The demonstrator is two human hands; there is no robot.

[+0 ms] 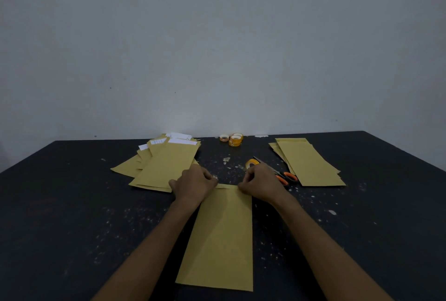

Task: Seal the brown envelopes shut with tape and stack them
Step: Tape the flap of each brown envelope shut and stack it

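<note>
Envelope of brown paper (222, 235) lies flat on the dark table (72, 204) directly in front of me, with its long side pointing away from me and its flap at the far end. Both my hands are at that far end. My left hand (193, 183) is on the far left corner, and its fingers are curled and pinch the edge of the flap. My right hand (261, 183) is on the far right corner in the same way, fingers curled and pinching the paper. Between the two hands a narrow strip of the folded flap is visible.

To the left, just beside my left hand, is a loose pile of envelopes (164, 165), and white sheets (182, 141) stick out from their far ends. To the right, well apart from my hand, lies a neater stack of envelopes (311, 163). Scissors with orange handles (287, 177) lie just behind my right hand, and a yellow tape roll (251, 163) is near them. More tape rolls (235, 140) stand at the far edge of the table, near the grey wall (217, 47). The table has many small white spots.
</note>
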